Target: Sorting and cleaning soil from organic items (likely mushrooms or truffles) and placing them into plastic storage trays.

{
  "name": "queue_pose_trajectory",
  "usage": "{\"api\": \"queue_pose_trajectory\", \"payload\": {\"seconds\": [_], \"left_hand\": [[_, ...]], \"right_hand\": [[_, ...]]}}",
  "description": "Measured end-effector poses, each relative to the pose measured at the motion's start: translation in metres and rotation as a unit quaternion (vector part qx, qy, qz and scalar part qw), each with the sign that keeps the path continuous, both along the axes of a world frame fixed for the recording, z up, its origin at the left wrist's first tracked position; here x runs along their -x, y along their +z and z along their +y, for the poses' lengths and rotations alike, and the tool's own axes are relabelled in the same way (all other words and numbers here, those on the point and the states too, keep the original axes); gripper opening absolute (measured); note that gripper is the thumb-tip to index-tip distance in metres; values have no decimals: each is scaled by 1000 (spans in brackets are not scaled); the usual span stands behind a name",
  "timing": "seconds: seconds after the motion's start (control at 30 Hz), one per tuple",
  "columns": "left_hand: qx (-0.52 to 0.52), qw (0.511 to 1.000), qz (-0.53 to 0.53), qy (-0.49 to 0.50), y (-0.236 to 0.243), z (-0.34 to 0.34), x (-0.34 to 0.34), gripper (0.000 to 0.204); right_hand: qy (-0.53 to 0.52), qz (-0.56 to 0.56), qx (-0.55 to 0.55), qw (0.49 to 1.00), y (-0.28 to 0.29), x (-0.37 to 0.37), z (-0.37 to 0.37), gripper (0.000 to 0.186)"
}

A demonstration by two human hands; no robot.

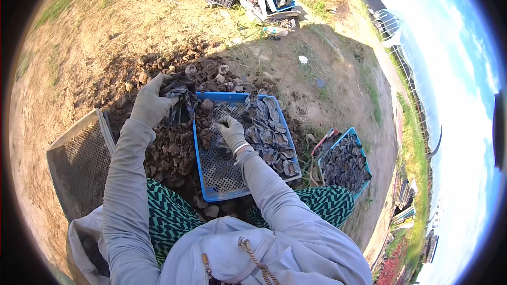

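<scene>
The left hand (150,103), in a grey glove, has its fingers clamped on a bunch of black plastic bags (178,97) at the far left corner of the blue tray (219,194). The right hand (231,133) rests inside the tray, fingers together on the soil. Filled black bags (269,134) lie along the tray's right edge. A wire sieve (79,163) stands left of the soil heap (169,153).

Left arm: grey-sleeved, it rises from the lower edge and stretches forward and slightly outward, elbow nearly straight.
Left hand (151,103): gloved in grey, held well ahead of the body, fingers (165,80) curled shut in a grasp.
Right arm: grey-sleeved, bent at the elbow, forearm angled forward and inward.
Right hand (231,132): gloved, palm down, lower and nearer the body than the left, fingers (224,121) bent downward.
</scene>
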State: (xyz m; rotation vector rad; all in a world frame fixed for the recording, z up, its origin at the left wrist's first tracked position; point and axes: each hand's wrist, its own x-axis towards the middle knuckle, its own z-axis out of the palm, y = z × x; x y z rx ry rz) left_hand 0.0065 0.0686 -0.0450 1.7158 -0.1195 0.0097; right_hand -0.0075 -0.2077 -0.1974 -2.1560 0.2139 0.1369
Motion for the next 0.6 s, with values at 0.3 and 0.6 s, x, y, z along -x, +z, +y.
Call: {"api": "queue_pose_trajectory", "payload": {"seconds": [0.3,0.6], "left_hand": [[-39,995,-86,38,-18,-3,-11,77],[-92,995,-32,14,-11,-10,-2,83]], "right_hand": [[292,32,375,879,-6,55,-12,51],[6,-56,206,977,-38,73,-22,71]]}}
